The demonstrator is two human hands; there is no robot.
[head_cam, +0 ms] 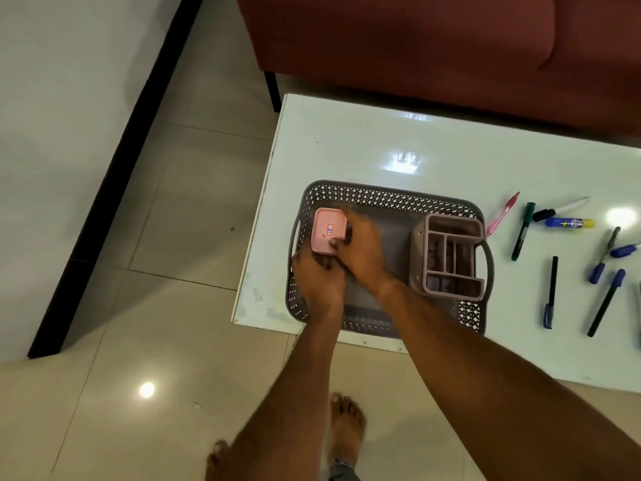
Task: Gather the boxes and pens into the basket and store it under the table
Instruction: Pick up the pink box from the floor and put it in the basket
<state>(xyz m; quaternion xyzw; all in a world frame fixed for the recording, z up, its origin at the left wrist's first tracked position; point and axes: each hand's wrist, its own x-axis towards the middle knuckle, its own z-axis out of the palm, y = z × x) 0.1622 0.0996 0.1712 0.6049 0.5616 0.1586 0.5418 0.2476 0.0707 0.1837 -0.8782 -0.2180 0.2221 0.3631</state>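
I see both hands on the pink box (328, 230) in the left end of the basket (388, 197): the right hand (360, 246) pinches its side with curled fingers (338, 243), and the left hand (317, 276) curls under its near edge. The pens (551, 293) lie out on the surface (347, 147), well off to the right, so I think the right hand is nearer to fetch them.

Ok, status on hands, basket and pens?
Both hands, left hand and right hand, grip pink box inside basket. Divided organizer already in. Pens loose on table.
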